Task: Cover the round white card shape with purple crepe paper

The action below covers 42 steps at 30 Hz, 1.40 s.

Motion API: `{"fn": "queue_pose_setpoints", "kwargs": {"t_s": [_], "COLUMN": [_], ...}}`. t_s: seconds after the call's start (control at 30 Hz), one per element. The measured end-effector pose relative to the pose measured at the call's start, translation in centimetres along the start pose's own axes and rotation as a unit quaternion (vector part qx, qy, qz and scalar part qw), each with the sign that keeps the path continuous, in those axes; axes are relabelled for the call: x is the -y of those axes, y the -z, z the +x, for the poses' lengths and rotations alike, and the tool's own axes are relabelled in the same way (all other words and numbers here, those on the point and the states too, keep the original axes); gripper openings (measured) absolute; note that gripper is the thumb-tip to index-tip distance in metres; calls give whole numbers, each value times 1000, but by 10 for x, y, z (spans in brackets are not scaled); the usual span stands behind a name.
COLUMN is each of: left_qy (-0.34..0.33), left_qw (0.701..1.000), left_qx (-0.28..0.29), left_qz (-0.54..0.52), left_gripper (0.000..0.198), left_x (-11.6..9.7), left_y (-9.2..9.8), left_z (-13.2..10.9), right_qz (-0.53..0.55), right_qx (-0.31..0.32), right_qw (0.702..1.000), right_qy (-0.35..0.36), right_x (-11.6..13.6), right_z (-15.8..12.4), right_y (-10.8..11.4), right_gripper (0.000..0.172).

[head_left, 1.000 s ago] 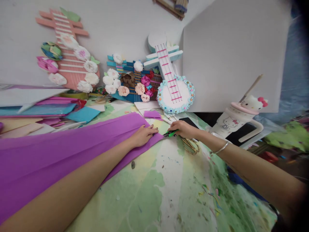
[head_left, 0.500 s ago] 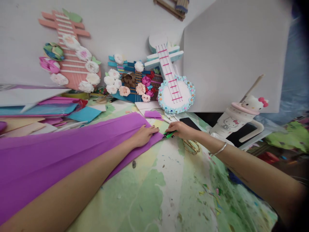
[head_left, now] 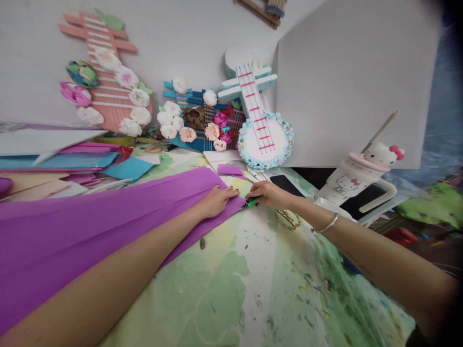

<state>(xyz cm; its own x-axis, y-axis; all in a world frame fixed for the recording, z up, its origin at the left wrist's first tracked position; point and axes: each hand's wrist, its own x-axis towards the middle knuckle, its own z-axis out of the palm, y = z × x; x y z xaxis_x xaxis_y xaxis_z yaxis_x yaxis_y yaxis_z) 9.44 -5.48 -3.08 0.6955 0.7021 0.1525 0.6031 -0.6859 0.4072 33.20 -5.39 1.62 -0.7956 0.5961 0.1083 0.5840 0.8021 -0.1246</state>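
Note:
A long folded sheet of purple crepe paper lies across the green paint-stained table. My left hand rests flat on the paper's far end, fingers stretched out. My right hand is closed round a small green-handled cutter, whose tip touches the paper's edge. Gold scissors lie on the table under my right wrist.
Paper-flower guitar crafts lean on the white wall at the back. A stack of coloured paper sheets lies at the left. A cat-themed cup with a straw stands at the right, next to a dark phone. A small purple scrap lies beyond my hands.
My right hand and the green cutter have shifted slightly up along the paper's end edge. My left hand has stayed pressed on the paper.

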Motion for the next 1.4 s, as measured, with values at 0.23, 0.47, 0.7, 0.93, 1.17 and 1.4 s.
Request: {"fn": "queue_pose_setpoints", "kwargs": {"t_s": [0.23, 0.47, 0.7, 0.93, 1.17, 1.4], "left_qy": [4, -2, -3, -7, -6, -4], "left_qw": [1000, 1000, 1000, 1000, 1000, 999], "left_qx": [2, -2, -6, -11, -21, -45], "left_qz": [-5, -4, -9, -16, -21, -29], "left_gripper": [50, 52, 49, 48, 48, 44], "left_x": [-1, 3, 2, 2, 3, 3], "left_y": [1, -2, -1, -1, -1, 1], "left_z": [1, 2, 2, 2, 2, 3], "right_qz": [-6, -7, 18, 17, 27, 23], "right_qx": [-10, -12, -14, 0, 1, 7], "right_qw": [1000, 1000, 1000, 999, 999, 998], "right_qy": [-12, 1, -17, -43, -34, -53], "right_x": [-2, 7, 11, 17, 24, 27], "right_z": [-7, 8, 1, 2, 2, 2], "right_y": [6, -3, 1, -1, -1, 2], "right_gripper": [38, 37, 39, 42, 43, 44]}}
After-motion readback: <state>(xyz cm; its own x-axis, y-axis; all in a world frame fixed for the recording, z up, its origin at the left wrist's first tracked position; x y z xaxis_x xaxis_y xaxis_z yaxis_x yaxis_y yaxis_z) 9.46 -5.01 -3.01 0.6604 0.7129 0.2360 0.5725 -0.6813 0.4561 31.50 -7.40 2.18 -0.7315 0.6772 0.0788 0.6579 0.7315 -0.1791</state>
